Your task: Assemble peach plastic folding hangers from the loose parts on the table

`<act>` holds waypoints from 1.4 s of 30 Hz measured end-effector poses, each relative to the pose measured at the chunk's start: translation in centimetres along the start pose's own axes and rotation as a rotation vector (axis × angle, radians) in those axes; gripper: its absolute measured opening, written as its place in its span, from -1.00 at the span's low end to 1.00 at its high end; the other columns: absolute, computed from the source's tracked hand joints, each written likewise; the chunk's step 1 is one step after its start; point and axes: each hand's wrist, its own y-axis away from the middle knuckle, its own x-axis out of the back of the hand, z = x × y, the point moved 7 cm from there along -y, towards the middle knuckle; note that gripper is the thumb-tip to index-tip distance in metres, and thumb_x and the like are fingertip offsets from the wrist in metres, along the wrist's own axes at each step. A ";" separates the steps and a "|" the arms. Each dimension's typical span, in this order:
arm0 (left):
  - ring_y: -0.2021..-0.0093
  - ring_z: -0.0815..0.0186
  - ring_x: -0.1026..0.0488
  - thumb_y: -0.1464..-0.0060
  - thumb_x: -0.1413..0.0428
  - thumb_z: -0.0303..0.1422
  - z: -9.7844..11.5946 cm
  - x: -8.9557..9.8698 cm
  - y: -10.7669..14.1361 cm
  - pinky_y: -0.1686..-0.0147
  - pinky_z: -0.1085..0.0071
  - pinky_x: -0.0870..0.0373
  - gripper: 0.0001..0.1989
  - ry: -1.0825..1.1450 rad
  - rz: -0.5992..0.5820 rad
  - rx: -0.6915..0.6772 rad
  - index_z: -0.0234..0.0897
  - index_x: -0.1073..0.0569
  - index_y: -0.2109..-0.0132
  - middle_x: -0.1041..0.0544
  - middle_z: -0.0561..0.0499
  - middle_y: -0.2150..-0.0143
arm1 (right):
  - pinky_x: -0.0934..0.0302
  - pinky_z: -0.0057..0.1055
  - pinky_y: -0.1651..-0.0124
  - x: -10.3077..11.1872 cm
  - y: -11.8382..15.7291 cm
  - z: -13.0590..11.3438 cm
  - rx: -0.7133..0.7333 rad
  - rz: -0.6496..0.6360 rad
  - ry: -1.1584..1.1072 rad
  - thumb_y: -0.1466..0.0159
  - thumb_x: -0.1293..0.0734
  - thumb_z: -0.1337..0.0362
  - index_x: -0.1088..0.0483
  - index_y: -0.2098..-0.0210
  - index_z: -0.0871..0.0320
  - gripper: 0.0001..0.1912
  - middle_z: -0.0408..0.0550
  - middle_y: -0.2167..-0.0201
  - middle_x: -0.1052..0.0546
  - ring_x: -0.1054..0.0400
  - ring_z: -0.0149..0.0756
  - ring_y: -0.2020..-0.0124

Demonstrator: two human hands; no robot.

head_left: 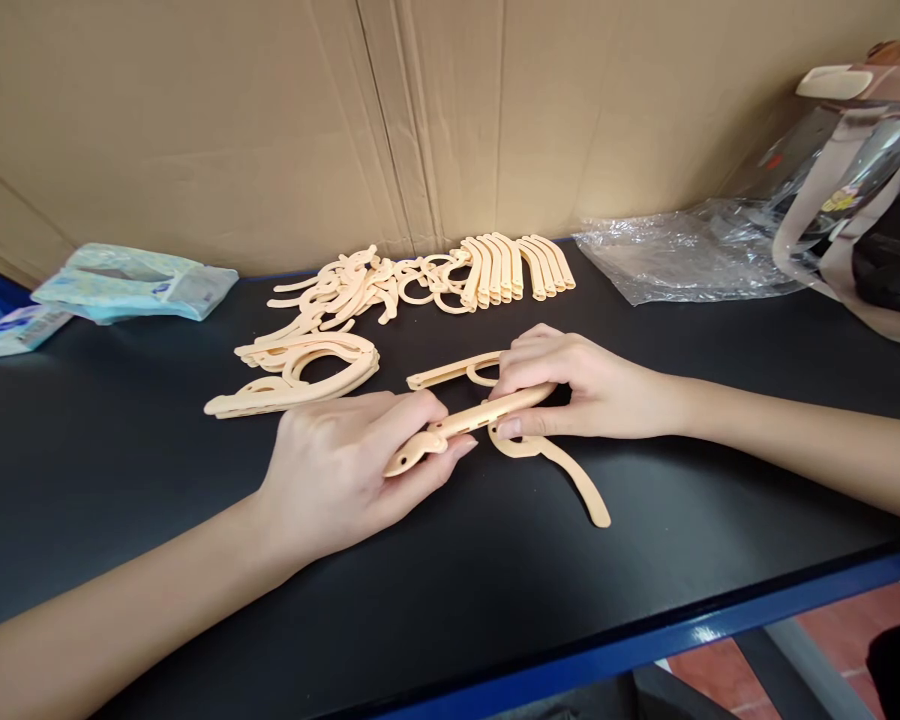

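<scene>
Between my hands is a beige plastic folding hanger (474, 415), its slotted edge turned toward me. My left hand (337, 465) pinches its left end, where a curved tip sticks out past the thumb. My right hand (577, 385) grips the same hanger's other end, with fingers over the top and thumb below. Under the right hand a curved hanger piece (581, 485) extends toward me; whether it is joined to the held one is hidden. Just behind lies another straight hanger arm (442, 373), partly covered by the right hand.
Folded hangers (300, 395) are stacked left of my hands. Behind are a pile of loose hook pieces (352, 285) and a row of curved arms (495, 270). A tissue pack (135, 285), clear plastic bag (667, 255) and strapped bottle (862, 150) stand along the cardboard.
</scene>
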 end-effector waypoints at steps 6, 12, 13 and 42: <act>0.58 0.46 -0.33 -0.26 0.01 -0.18 -0.8 0.2 0.2 0.55 0.49 -0.09 -0.75 -0.012 0.028 0.116 -0.24 -0.39 0.30 -0.42 0.16 0.55 | -0.06 -0.39 0.19 0.4 -0.2 0.9 -0.086 -0.014 -0.168 -0.29 -0.34 0.14 -0.49 0.39 0.21 -0.74 -0.15 0.48 -0.45 -0.24 -0.42 0.37; 0.61 0.47 -0.28 -0.28 0.17 -0.36 -1.2 0.3 -0.1 0.60 0.53 -0.11 -0.85 0.034 0.000 0.173 -0.25 -0.25 0.21 -0.32 0.19 0.55 | -0.07 -0.33 0.06 0.1 0.0 1.1 -0.118 -0.041 -0.157 -0.24 -0.38 0.11 -0.48 0.44 0.17 -0.74 -0.16 0.46 -0.45 -0.28 -0.38 0.31; 0.61 0.47 -0.28 -0.27 0.17 -0.37 -1.3 0.2 -0.1 0.60 0.53 -0.11 -0.87 0.028 -0.011 0.189 -0.24 -0.24 0.22 -0.31 0.19 0.54 | -0.05 -0.32 0.04 0.0 0.0 1.1 -0.107 -0.049 -0.156 -0.22 -0.40 0.10 -0.49 0.42 0.16 -0.75 -0.17 0.46 -0.45 -0.28 -0.39 0.32; 0.67 0.47 -0.10 -0.21 0.11 0.12 -0.6 -2.5 0.2 0.63 0.50 0.05 -0.48 0.213 -0.292 0.033 -0.23 -0.13 0.45 -0.16 0.22 0.62 | -0.16 -0.35 0.13 0.0 0.0 1.6 -0.140 -0.104 -0.365 -0.11 -0.49 0.16 -0.57 0.31 0.17 -0.78 -0.12 0.39 -0.51 -0.29 -0.37 0.28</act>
